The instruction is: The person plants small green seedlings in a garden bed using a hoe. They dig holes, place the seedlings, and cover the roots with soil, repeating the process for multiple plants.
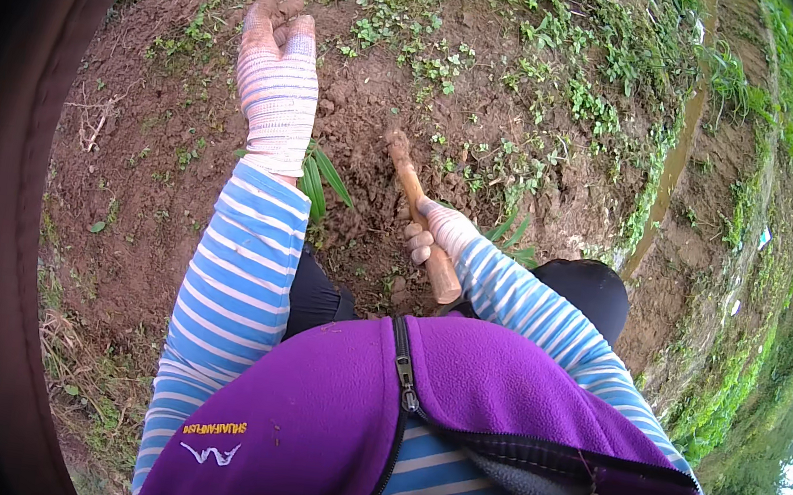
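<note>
- Left hand [277, 75]: gloved, soil-stained, we reach it far-left over bare soil [154, 208], fingers together, holding nothing.
- Right hand [438, 233]: we close it around a wooden tool handle [420, 213], centre-near.
- Handle's far end sits in the dirt; blade hidden.
- Green leafy sprout [316, 178]: between hands.
- Weeds [540, 47]: far-right.

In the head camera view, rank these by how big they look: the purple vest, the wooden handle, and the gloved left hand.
1. Purple vest, by far the largest, though it is also closest to the camera.
2. Left hand in its striped glove.
3. Wooden handle, similar in length but much thinner, partly hidden by the right hand.
</note>
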Motion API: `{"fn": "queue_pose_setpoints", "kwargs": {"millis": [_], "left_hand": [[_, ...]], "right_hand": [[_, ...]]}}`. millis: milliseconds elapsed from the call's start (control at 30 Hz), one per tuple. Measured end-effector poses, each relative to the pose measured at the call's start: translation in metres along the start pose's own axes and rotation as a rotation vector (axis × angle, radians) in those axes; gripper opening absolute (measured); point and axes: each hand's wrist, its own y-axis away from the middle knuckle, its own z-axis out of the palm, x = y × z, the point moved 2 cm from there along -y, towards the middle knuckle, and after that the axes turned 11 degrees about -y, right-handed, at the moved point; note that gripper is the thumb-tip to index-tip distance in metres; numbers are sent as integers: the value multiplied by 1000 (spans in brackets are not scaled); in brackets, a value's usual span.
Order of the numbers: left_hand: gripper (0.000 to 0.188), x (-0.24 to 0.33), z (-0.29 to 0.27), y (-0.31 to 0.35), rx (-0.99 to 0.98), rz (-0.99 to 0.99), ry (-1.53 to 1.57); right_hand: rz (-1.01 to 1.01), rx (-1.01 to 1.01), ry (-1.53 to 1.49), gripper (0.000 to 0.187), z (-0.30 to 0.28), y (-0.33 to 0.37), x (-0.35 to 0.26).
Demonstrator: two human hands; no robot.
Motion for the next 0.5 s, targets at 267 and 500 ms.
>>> {"fn": "queue_pose_setpoints", "kwargs": {"millis": [267,500], "left_hand": [[48,2,9,8,-48,19,11],[47,9,17,12,-65,26,15]], "right_hand": [[-1108,-280,204,39,-5,55,-125],[-303,171,16,36,-37,1,-31]]}}
